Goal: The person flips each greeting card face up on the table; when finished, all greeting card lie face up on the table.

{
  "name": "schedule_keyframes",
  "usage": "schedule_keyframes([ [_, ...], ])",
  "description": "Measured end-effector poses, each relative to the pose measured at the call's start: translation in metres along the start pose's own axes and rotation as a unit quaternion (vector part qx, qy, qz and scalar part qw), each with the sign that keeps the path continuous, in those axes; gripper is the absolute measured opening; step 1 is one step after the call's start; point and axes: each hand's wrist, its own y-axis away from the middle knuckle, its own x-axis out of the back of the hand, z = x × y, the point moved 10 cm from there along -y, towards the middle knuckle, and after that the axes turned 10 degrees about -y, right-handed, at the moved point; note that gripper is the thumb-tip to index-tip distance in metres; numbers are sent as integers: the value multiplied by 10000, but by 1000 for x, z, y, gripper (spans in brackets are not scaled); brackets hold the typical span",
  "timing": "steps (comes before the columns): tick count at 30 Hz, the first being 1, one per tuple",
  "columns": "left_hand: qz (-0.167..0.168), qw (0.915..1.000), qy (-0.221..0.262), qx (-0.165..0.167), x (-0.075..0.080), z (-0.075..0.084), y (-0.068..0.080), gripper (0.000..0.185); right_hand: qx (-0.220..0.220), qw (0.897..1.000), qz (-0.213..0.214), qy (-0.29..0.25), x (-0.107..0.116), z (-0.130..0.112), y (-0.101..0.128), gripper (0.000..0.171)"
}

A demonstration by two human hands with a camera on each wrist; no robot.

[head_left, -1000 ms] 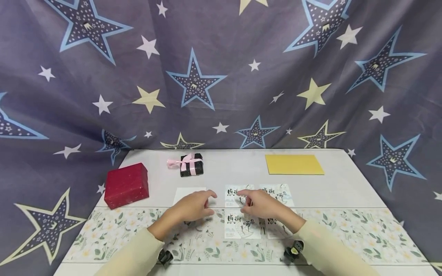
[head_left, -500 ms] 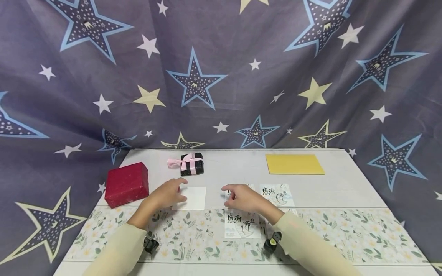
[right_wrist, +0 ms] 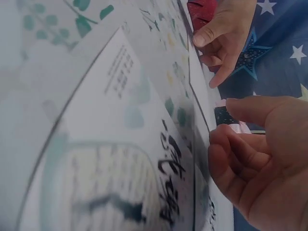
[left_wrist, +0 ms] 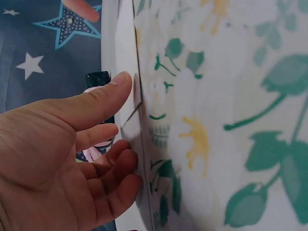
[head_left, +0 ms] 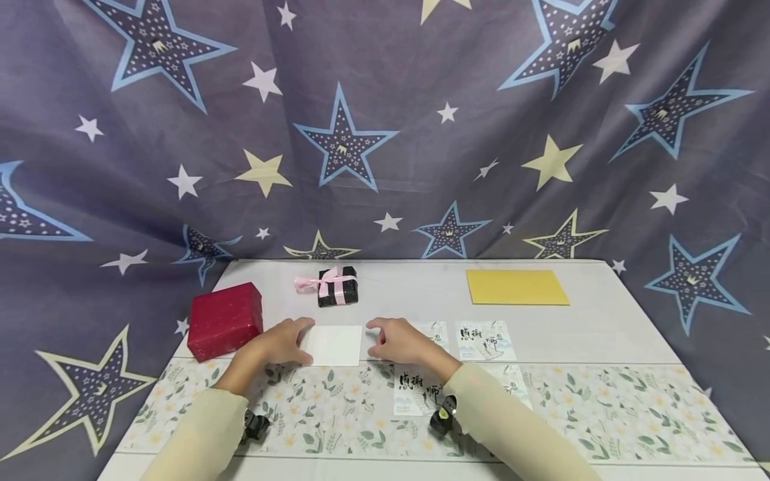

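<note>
A blank white card [head_left: 333, 346] lies flat on the table between my two hands in the head view. My left hand [head_left: 277, 343] is at its left edge, thumb and forefinger spread around that side; the thumb appears to touch the edge. In the left wrist view, this hand [left_wrist: 72, 154] has its thumb extended and its other fingers loosely bent. Just beyond the card's right edge is my right hand [head_left: 403, 342], thumb and forefinger apart. Beneath the right arm, a printed card [head_left: 410, 391] with black lettering is partly covered.
Other printed cards include one [head_left: 484, 341] behind the right arm and one [head_left: 511, 384] beside it. A red box [head_left: 224, 321] stands at left. A black box with pink ribbon [head_left: 338, 287] and a yellow envelope-like sheet [head_left: 517, 287] lie farther back. A starry curtain [head_left: 385, 167] hangs behind.
Both hands have moved left from over the table's middle and the printed cards to either side of the blank card. The cards and boxes have stayed in place.
</note>
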Motion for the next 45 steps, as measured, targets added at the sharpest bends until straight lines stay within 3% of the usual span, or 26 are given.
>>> schedule_keyframes([
  [9, -39, 9995, -265, 151, -6, -2, -3, 88, -339, 9992, 189, -87, -12, 8, -17, 71],
  [20, -49, 9993, -255, 260, -8, -7, -7, 85, -599, 9956, 277, 663, -18, 7, -25, 74],
  [29, -147, 9987, -189, 448, -8, -8, -6, 90, -887, 9928, 401, 695, -19, 13, -26, 77],
  [35, -16, 9995, -139, 267, -5, -4, -7, 83, -885, 9934, 413, 594, -17, 13, -24, 76],
  [45, 825, 9946, 447, -451, 14, 11, -9, 54, -375, 9960, 773, -231, 0, 9, -22, 65],
])
